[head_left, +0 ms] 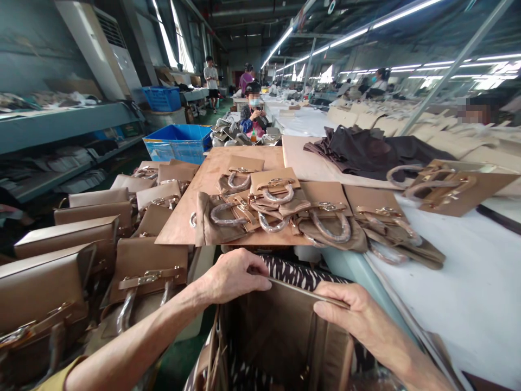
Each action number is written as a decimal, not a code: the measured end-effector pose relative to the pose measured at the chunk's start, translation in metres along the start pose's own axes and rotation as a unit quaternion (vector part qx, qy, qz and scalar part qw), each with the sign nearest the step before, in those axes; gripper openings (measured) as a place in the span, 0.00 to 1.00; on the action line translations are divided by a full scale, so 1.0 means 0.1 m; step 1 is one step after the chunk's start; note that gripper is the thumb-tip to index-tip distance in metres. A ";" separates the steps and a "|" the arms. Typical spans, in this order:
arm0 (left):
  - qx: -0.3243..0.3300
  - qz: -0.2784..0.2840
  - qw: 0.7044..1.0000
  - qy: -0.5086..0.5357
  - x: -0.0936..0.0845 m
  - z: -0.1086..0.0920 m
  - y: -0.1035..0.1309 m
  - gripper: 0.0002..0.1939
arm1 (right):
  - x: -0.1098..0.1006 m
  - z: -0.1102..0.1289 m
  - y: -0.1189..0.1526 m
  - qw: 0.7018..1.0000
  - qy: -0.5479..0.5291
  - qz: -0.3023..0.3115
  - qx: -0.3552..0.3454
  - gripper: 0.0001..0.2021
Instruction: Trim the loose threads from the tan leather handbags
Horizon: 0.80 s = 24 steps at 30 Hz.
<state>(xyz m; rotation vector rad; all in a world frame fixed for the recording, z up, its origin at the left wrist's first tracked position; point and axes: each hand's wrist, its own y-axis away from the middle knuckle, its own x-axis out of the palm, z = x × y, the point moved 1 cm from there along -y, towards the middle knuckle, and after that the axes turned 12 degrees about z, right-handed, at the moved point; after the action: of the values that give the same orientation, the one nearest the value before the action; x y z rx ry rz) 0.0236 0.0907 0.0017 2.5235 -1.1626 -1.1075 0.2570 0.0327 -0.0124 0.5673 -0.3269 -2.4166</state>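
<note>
A brown handbag [280, 331] rests on my lap against black-and-white patterned cloth [291, 271], its dark inside facing me. My left hand [240, 274] pinches the upper edge of the bag between thumb and fingers. Farther right along that same edge, my right hand [345, 307] grips it too, thumb below and fingers on top. A stretch of the thin edge shows between the two hands. Part of a zip or seam runs down inside the bag. Its lower part lies outside the picture.
Brown handbags with wrapped handles [277, 198] lie on the board [183, 228] ahead. Rows of similar bags [65, 282] stand at left. Dark leather pieces [366, 149] and another bag [459, 187] sit on the right table [468, 271]. Beyond are a blue bin [177, 144] and a seated person [254, 111].
</note>
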 end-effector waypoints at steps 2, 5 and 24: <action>-0.007 0.007 1.000 -0.002 -0.01 -0.02 0.01 0.11 | -0.01 -0.03 -0.01 1.000 0.002 0.001 0.001 0.18; -0.017 0.016 1.000 0.003 -0.02 -0.03 0.02 0.11 | -0.02 -0.07 -0.01 1.000 0.008 0.003 0.004 0.18; -0.035 0.002 0.999 0.008 0.02 -0.02 -0.02 0.07 | -0.06 -0.13 -0.04 1.000 0.009 0.008 0.007 0.17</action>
<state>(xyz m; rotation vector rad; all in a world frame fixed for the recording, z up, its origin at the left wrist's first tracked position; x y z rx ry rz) 0.0272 0.0907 0.0016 2.4725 -1.1048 -1.1049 0.2653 0.0389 -0.0229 0.5910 -0.3391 -2.3938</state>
